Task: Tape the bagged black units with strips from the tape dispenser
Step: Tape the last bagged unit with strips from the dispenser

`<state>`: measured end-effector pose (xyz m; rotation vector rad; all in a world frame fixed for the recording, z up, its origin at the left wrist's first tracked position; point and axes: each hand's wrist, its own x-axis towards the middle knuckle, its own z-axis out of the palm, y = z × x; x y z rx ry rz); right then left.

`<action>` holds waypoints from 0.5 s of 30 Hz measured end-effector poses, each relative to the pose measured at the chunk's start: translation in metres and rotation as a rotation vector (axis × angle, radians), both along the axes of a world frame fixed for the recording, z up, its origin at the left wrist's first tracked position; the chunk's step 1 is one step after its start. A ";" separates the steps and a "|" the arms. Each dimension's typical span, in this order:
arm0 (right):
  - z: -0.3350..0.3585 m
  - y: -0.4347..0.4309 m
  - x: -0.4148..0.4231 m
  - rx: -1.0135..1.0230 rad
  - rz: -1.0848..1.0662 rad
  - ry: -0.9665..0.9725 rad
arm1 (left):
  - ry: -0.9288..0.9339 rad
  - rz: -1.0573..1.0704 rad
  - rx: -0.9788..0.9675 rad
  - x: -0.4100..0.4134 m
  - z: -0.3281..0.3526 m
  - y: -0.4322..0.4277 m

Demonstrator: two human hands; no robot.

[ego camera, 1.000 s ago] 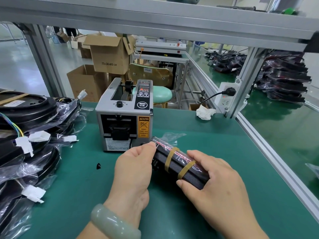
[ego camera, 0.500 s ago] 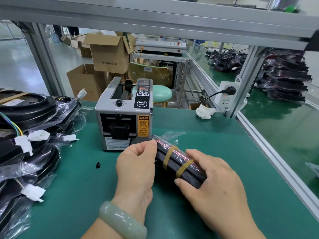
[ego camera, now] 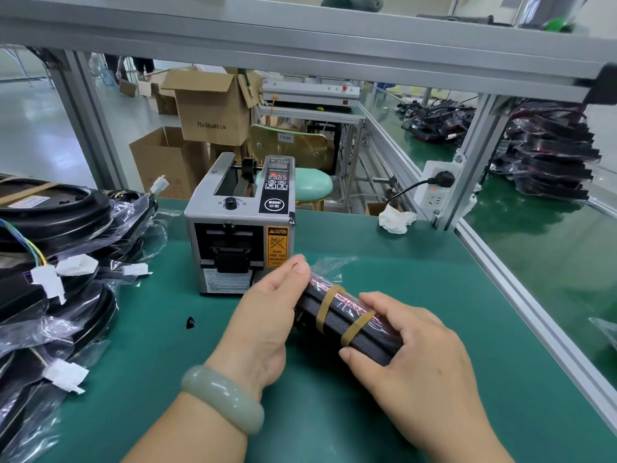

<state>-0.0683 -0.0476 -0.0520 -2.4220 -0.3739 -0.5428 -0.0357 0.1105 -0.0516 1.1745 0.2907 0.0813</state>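
Barely anything is shifting: your left hand (ego camera: 267,315) and right hand (ego camera: 410,349) are still gripping the bagged black unit (ego camera: 354,325) over the worktop (ego camera: 400,262), fingers (ego camera: 377,300) curled round its ends. Two tape strips (ego camera: 329,305) are already binding it, so setting it aside is probably coming next, with the tape dispenser (ego camera: 240,228) waiting just behind.

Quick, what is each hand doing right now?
Left hand: holding the bagged black unit at its far end.
Right hand: holding the same unit's near end.
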 end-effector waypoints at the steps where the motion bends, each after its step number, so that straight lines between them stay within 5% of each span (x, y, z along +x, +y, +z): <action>1: 0.000 0.000 0.000 0.000 -0.003 0.000 | -0.004 -0.022 0.002 0.001 0.000 0.000; 6: 0.002 -0.009 0.004 0.037 0.083 0.140 | -0.050 -0.002 0.073 0.007 -0.002 0.001; 11: 0.007 -0.031 0.010 0.415 0.240 0.380 | -0.029 -0.030 0.077 0.010 -0.004 0.006; 15: 0.006 -0.036 0.010 0.494 0.328 0.442 | -0.020 -0.010 0.016 0.011 -0.004 0.011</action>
